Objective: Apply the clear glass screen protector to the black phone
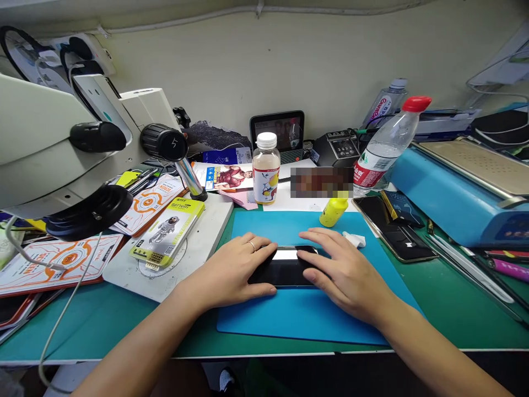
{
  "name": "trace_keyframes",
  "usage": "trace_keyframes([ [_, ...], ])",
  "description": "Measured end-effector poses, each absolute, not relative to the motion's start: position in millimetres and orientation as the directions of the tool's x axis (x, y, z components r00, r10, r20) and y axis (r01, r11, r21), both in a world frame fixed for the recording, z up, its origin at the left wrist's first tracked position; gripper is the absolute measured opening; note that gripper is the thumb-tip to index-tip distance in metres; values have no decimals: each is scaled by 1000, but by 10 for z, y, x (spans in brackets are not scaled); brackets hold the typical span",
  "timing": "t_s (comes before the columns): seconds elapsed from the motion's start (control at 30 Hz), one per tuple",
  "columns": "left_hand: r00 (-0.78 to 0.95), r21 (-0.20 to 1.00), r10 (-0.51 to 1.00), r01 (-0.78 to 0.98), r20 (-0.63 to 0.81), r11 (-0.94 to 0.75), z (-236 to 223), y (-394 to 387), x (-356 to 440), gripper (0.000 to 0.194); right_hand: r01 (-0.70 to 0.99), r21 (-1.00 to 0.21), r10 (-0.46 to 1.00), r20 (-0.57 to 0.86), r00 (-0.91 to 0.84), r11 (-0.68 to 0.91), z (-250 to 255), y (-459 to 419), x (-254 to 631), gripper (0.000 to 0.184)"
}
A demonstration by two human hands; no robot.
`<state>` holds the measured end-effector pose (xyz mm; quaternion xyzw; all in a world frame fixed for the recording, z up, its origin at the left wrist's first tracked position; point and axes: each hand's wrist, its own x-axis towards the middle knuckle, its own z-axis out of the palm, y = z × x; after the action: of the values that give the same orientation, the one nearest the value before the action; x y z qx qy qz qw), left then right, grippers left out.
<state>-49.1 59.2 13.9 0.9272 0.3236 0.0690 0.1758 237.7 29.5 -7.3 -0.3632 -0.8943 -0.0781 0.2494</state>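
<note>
A black phone (pixel 285 270) lies flat on the blue mat (pixel 306 314), its glossy screen up. My left hand (pixel 235 270), a ring on one finger, rests on the phone's left end with fingers curled around its edge. My right hand (pixel 343 273) lies flat over the phone's right end, fingers stretched toward the left and pressing on the screen. Just behind the right hand sit a small yellow bottle (pixel 333 210) and a crumpled white wipe (pixel 354 239).
A microscope (pixel 61 143) hangs over the left side above a white plate (pixel 194 248) with battery packs (pixel 167 234). A juice bottle (pixel 265 168), a water bottle (pixel 386 146), a second phone (pixel 392 231) and a blue machine (pixel 458 193) stand behind and right.
</note>
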Motion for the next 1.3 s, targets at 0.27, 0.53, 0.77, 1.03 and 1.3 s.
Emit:
trace_keyframes([
  [0.27, 781, 368, 624, 572, 28, -733, 156, 599, -491, 62, 678, -51, 601, 515, -611, 733, -85, 305, 2381, 38],
  [0.53, 782, 364, 623, 573, 25, -735, 143, 598, -496, 61, 629, -82, 596, 434, -676, 773, -73, 287, 2386, 42],
  [0.77, 783, 370, 621, 568, 30, -735, 133, 595, -499, 61, 655, -81, 608, 471, -639, 751, -92, 289, 2386, 44],
  [1.03, 780, 376, 624, 570, 30, -731, 136, 587, -500, 61, 662, -129, 627, 491, -604, 739, -67, 307, 2370, 31],
  [1.3, 777, 370, 629, 575, 32, -729, 131, 602, -500, 68, 663, -170, 639, 519, -568, 729, -44, 300, 2373, 29],
])
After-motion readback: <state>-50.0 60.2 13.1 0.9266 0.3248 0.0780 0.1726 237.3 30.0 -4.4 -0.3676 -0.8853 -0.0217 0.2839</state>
